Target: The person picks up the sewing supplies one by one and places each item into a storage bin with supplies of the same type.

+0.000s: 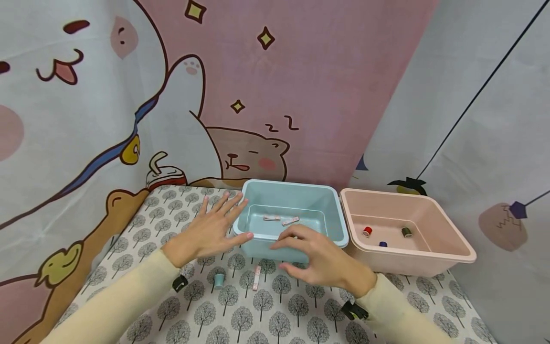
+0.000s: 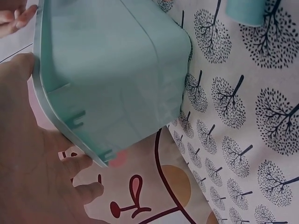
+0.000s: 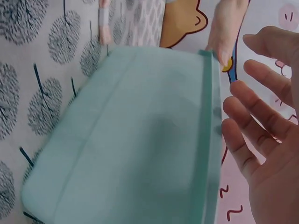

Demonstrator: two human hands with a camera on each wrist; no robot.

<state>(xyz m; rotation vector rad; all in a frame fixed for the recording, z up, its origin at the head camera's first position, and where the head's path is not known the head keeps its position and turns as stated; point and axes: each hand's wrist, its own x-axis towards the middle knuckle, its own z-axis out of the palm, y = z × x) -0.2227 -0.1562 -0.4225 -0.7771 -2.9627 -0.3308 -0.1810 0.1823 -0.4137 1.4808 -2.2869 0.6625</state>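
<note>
My left hand [image 1: 210, 232] is spread, fingers straight, at the left rim of a light blue plastic bin [image 1: 259, 247]. In the left wrist view its thumb and fingers lie along that rim. Over the bin's front edge hovers my right hand [image 1: 320, 255], fingers loosely bent with nothing between them. Inside the bin lie two small pink-and-white strips, one on the left [image 1: 271, 218] and one on the right [image 1: 290, 220]. On the cloth in front are a similar strip [image 1: 256, 278] and a small light blue cylinder [image 1: 219, 281].
A pink bin [image 1: 399, 258] stands right beside the blue one. It holds small spool-like pieces: red [image 1: 367, 231], blue [image 1: 383, 244] and dark green [image 1: 406, 232]. A tree-print cloth [image 1: 206, 315] covers the table; a cartoon-print curtain [image 1: 326, 86] hangs behind.
</note>
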